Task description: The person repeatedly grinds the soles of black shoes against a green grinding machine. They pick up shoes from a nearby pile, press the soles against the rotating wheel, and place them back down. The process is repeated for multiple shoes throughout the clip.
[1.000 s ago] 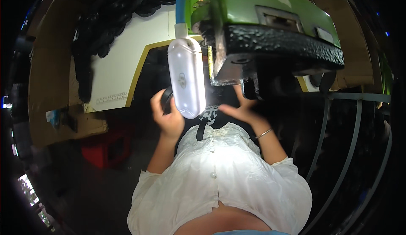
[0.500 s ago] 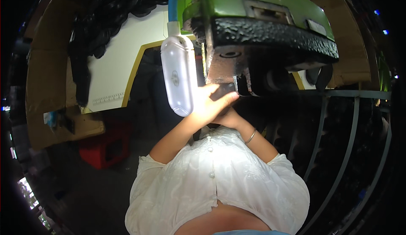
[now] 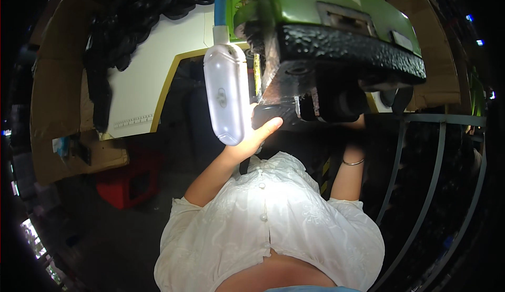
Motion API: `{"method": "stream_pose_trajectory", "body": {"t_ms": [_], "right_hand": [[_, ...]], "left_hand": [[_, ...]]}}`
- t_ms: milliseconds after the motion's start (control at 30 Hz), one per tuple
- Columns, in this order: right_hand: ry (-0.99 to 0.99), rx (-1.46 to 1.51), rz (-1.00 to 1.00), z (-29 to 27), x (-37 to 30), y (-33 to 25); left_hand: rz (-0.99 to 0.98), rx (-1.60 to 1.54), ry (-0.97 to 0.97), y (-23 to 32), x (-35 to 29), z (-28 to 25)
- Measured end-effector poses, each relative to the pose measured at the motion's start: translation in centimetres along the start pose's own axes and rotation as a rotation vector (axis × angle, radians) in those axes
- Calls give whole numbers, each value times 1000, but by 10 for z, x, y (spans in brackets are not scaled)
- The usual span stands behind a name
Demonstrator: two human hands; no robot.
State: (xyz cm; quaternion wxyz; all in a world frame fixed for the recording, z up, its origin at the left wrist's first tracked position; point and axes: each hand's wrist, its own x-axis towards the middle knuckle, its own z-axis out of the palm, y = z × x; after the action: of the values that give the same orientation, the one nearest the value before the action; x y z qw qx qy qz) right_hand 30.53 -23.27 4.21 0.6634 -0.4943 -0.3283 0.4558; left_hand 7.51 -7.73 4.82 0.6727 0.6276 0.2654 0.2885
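My left hand (image 3: 255, 134) shows the thumb spread from the fingers, a dark piece (image 3: 274, 114) just beyond the thumb; whether pinched, I cannot tell. My right hand's (image 3: 356, 129) finger state is obscured below the green machine (image 3: 336, 8).

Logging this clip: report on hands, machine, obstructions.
Left hand below green-and-black metal machine head, thumb extended, grip unclear. Right hand mostly shadowed, grip unclear. White capsule-shaped plastic lamp hides part of left hand.

Red stool (image 3: 117, 184), cardboard (image 3: 58, 92) at left; grey metal rails (image 3: 447, 118) at right.
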Motion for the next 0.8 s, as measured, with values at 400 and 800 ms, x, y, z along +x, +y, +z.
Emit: {"method": "stream_pose_trajectory", "body": {"t_ms": [400,800], "right_hand": [[-10,-393,-252,103,27,-11],[-90,-474,-309,121,45,-13]], "left_hand": [[122,-143,222,21,-9,-62],[-95,108,-52,-18,-11,-5]]}}
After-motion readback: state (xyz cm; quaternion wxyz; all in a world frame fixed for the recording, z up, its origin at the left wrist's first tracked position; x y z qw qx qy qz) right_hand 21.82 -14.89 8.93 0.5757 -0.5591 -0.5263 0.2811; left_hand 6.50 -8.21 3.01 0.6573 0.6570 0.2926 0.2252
